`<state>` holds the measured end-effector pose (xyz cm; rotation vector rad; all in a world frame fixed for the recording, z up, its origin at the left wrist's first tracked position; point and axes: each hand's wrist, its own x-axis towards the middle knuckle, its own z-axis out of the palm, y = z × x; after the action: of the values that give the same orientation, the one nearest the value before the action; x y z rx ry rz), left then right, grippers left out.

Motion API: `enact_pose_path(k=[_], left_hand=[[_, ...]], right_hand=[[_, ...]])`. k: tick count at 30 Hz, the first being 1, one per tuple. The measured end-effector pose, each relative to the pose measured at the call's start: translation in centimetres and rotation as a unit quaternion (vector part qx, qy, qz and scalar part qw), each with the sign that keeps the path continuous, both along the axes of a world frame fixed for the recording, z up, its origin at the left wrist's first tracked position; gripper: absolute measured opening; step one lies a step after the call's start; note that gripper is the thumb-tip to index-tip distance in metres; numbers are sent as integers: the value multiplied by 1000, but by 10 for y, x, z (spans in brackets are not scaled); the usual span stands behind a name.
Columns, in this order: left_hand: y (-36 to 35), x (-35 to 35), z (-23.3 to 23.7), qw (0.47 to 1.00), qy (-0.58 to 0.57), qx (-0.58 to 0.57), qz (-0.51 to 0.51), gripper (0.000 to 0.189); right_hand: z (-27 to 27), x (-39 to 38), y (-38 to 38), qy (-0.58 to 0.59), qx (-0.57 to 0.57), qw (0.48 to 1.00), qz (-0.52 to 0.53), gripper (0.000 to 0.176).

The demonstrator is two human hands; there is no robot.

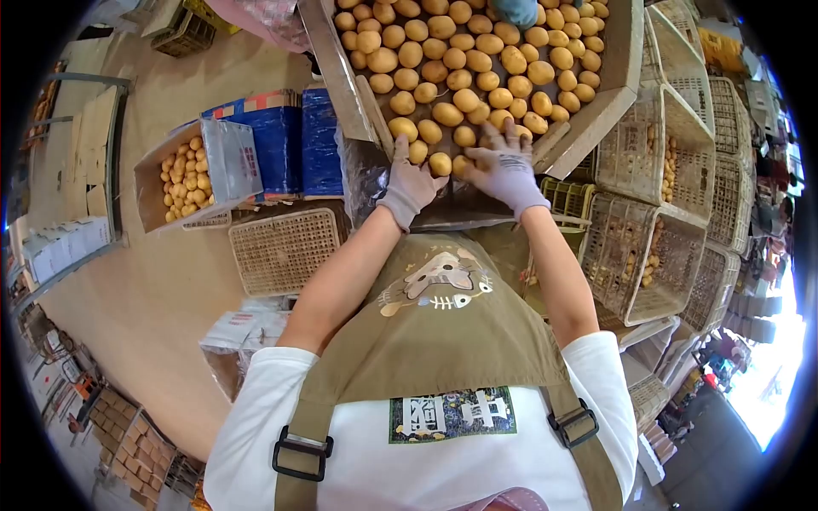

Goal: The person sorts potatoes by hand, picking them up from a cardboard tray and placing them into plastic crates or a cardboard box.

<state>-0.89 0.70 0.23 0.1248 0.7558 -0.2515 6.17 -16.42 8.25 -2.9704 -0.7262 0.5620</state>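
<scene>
Many yellow-brown potatoes (466, 100) lie spread over a sorting table (596, 128) with raised wooden sides. My left hand (411, 186), in a light glove, is at the table's near end, thumb and index finger apart beside a potato (440, 163). My right hand (506, 170), also gloved, reaches over the near potatoes with its fingers spread, the tips touching a potato (461, 165). Neither hand has a potato clearly enclosed. At the far side, another person's blue-gloved hand (516, 10) rests among the potatoes.
To the left stands an open carton (234, 162) of potatoes against blue-wrapped boxes (277, 140). A plastic crate (285, 251) lies below them. Stacked crates (626, 247), some with potatoes inside, line my right side. A pink-clad person (264, 21) is at the upper left.
</scene>
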Motion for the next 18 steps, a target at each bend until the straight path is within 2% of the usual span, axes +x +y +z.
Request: enact_pose_path(k=[1, 2, 3, 4, 5, 6, 7, 9, 10, 11, 13, 14, 15, 16, 17, 18], left_hand=[[-4, -1, -1, 1000, -10, -9, 3, 74], [-7, -2, 0, 1000, -21, -17, 3, 76], [-11, 0, -1, 999, -33, -25, 3, 78], [-15, 2, -3, 1000, 3, -22, -1, 83], [-17, -1, -6, 1000, -21, -8, -9, 82], [-16, -3, -7, 998, -36, -50, 6, 80], [-14, -6, -8, 994, -51, -90, 21, 78], [-11, -6, -10, 999, -14, -46, -17, 78], [-11, -8, -10, 1000, -23, -13, -9, 71], [-12, -11, -9, 1000, -18, -24, -4, 69], [-11, -9, -9, 999, -17, -45, -1, 65], [-8, -5, -8, 999, 20, -38, -10, 57], [-5, -13, -38, 962, -154, -224, 37, 53], [-10, -20, -41, 952, -274, 134, -18, 52], [-11, -20, -57, 941, -289, 170, -38, 51], [-11, -20, -73, 928, -304, 206, -58, 51]], right_hand=[[-2, 5, -3, 13, -12, 1000, -7, 38], [-6, 6, 0, -29, 28, 998, -40, 32], [-14, 6, 7, -84, 133, 986, -54, 33], [-13, 4, 23, -126, 153, 980, 15, 35], [-10, -1, 41, -166, 173, 967, 83, 38], [-5, -4, 52, -137, 131, 972, 138, 45], [-15, -3, 49, -151, 129, 973, 118, 46], [-44, 7, 36, -182, 126, 972, 80, 48], [-19, 11, 34, -148, 36, 987, 45, 48], [-15, 12, 34, -194, 57, 978, 53, 41], [-5, 9, 58, -178, 58, 981, 52, 32], [2, 9, 78, -104, 84, 988, 72, 28], [-20, -1, 93, -117, 120, 980, 104, 29], [-21, -7, 115, -59, 38, 993, 91, 32], [-18, -9, 128, -2, -44, 996, 75, 36], [-11, 0, 130, 29, -38, 996, 79, 40]])
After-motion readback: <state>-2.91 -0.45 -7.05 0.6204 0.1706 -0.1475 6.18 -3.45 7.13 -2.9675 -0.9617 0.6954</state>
